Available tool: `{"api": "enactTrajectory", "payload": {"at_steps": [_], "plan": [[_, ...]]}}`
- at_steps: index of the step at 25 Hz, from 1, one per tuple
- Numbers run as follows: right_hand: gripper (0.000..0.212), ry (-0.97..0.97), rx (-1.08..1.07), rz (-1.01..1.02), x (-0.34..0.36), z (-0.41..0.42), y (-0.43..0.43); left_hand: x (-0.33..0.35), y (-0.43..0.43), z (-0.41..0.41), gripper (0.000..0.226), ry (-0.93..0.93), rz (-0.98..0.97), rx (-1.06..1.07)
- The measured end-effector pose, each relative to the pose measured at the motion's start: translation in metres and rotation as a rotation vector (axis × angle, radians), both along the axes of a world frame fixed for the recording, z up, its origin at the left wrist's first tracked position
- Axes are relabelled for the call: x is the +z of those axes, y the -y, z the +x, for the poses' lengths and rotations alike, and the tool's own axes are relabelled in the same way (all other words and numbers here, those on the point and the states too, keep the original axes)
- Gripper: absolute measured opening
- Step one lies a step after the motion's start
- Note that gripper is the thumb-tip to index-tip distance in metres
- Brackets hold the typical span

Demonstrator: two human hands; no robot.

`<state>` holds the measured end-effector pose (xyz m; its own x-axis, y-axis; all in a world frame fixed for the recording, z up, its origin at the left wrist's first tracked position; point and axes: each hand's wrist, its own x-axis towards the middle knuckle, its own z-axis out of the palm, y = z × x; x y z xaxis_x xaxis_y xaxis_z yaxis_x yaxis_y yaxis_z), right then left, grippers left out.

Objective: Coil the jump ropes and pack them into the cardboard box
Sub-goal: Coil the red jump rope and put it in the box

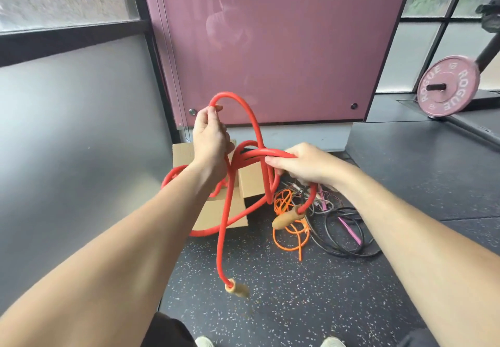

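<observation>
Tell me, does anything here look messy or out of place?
The red rope in the left hand and right hand is no neat coil: loops cross. A pile of ropes lies tangled on the floor beside the cardboard box.

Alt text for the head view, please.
The right hand grips gathered loops of a thick red jump rope while the left hand pinches a raised strand. On the floor lie a cardboard box and tangled orange and black ropes.

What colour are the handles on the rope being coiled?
Tan wooden-looking handles on the thick red rope, clearest in head view.
</observation>
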<state>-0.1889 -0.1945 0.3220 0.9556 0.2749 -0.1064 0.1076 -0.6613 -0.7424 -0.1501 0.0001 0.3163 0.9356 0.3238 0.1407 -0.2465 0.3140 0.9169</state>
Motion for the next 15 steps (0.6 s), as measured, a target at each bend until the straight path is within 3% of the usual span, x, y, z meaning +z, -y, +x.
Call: {"api": "enactTrajectory", "payload": {"at_steps": [2, 4, 8, 12, 13, 15], "plan": [[0.033, -0.323, 0.056, 0.448, 0.017, -0.004, -0.006, -0.002, -0.002, 0.001, 0.026, -0.035, -0.083, 0.032], [0.036, -0.482, 0.077, 0.657, 0.025, -0.011, -0.014, -0.001, 0.0, -0.002, 0.026, -0.051, -0.199, 0.006], [0.023, -0.337, -0.183, 0.596, 0.008, -0.01, -0.05, 0.012, 0.024, -0.013, 0.026, -0.005, -0.414, -0.206], [0.042, 0.141, -0.429, 0.165, -0.006, 0.001, -0.05, 0.031, 0.038, -0.025, 0.024, 0.009, -0.352, -0.501], [0.041, 0.209, -0.424, 0.164, -0.007, 0.005, -0.039, 0.034, 0.039, -0.028, 0.023, 0.023, -0.267, -0.527], [0.042, 0.084, -0.213, 0.412, -0.008, 0.006, -0.023, 0.039, 0.039, -0.03, 0.021, 0.045, -0.131, -0.473]]}}
